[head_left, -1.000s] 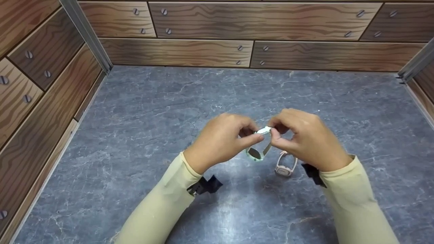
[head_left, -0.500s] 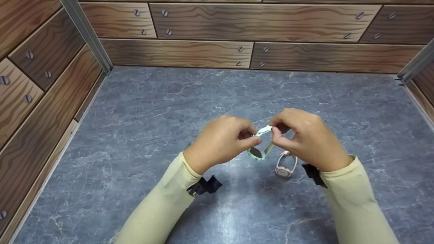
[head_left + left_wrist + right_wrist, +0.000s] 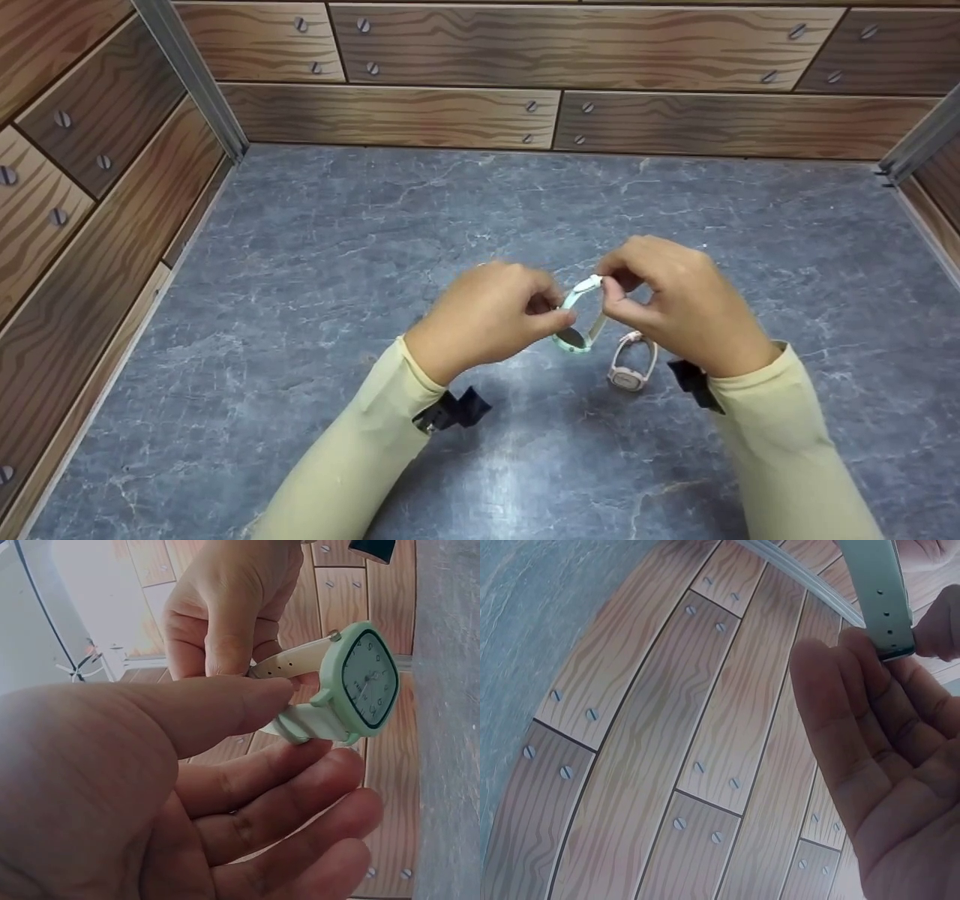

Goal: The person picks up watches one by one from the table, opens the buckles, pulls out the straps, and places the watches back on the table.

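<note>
Head view: the mint-green watch [image 3: 574, 342] was held above the tabletop [image 3: 375, 225], between and gripped by both hands. The left hand [image 3: 491, 315], nearer the case [image 3: 336, 675], pinched the strap [image 3: 881, 600] between thumb and finger; the right hand [image 3: 667, 300] pinched it at the buckle [image 3: 898, 655]. From the right hand, the case lay below and towards the left hand. The loop's long axis ran obliquely, from the case at lower left to the buckle at upper right. The dial [image 3: 370, 681] pointed down towards the tabletop. A pink watch [image 3: 627, 378] rested on the tabletop, near the right hand.
</note>
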`<state>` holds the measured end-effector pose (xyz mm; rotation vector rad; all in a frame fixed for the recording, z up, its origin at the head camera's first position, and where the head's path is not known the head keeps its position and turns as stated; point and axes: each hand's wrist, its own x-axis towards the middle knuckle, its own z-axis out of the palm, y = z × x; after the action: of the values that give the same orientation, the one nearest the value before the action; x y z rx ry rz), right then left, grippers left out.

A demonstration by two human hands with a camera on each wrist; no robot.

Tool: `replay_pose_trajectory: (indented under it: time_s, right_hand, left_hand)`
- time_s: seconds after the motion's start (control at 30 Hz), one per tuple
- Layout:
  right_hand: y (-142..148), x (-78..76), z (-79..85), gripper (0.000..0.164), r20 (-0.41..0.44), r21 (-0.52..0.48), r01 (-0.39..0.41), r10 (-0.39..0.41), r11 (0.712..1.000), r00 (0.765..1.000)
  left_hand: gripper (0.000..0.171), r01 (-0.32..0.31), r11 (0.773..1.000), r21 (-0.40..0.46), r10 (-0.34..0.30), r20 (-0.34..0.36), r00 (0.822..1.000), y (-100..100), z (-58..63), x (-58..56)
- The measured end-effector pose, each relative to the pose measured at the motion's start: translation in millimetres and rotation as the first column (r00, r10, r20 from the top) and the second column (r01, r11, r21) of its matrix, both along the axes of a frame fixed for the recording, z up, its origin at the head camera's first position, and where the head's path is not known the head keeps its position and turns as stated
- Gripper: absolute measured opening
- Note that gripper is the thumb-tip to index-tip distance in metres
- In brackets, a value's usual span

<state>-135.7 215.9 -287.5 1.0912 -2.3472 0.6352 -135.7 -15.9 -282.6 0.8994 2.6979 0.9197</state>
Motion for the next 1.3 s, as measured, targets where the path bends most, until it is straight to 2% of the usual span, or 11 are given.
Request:
replay_pose_trajectory:
  time_s: [0.3,0.43,0.57,0.7,0.77,0.93,1.1,1.3]
  right_hand:
    - [-1.7,-0.7,-0.9,0.018,0.013,0.011,-0.026,0.026,1.0,1.0]
    - [-1.7,-0.6,-1.8,0.019,0.023,0.011,-0.047,0.046,0.999,0.999]
    - [-1.9,-0.7,-2.1,0.021,0.026,0.013,-0.07,0.069,0.997,0.997]
    - [-3.2,-0.6,-2.2,0.022,0.028,0.017,-0.102,0.102,0.995,0.994]
    - [-4.0,-0.3,-2.1,0.022,0.029,0.018,-0.116,0.115,0.993,0.993]
    - [-4.7,1.1,-1.9,0.022,0.056,-0.001,-0.141,0.14,0.99,0.989]
    - [-3.6,1.2,-0.8,0.022,0.075,-0.033,-0.141,0.143,0.989,0.987]
    - [-2.6,1.3,0.9,0.02,0.068,-0.064,-0.125,0.129,0.99,0.989]
  left_hand:
    - [0.025,0.024,0.999,-0.033,-0.025,-0.015,1.0,-1.8,-2.2,0.1]
    - [0.027,0.041,0.999,-0.018,-0.042,-0.009,0.999,-1.9,-2.3,-0.2]
    - [0.015,0.016,1.0,0.017,-0.015,-0.013,1.0,-0.4,-1.0,-1.1]
    - [0.024,-0.014,0.999,0.035,0.014,-0.007,1.0,1.3,-0.5,-1.5]
    - [0.024,-0.014,0.999,0.045,0.014,-0.008,1.0,1.8,-0.3,-1.1]
    - [0.013,-0.002,0.996,0.087,0.005,-0.037,0.999,2.5,0.1,-0.2]
    - [0.01,-0.015,0.993,0.116,0.02,-0.044,0.999,1.8,0.4,-0.5]
    - [0.013,-0.069,0.983,0.169,0.072,-0.011,0.997,1.2,2.1,-1.0]
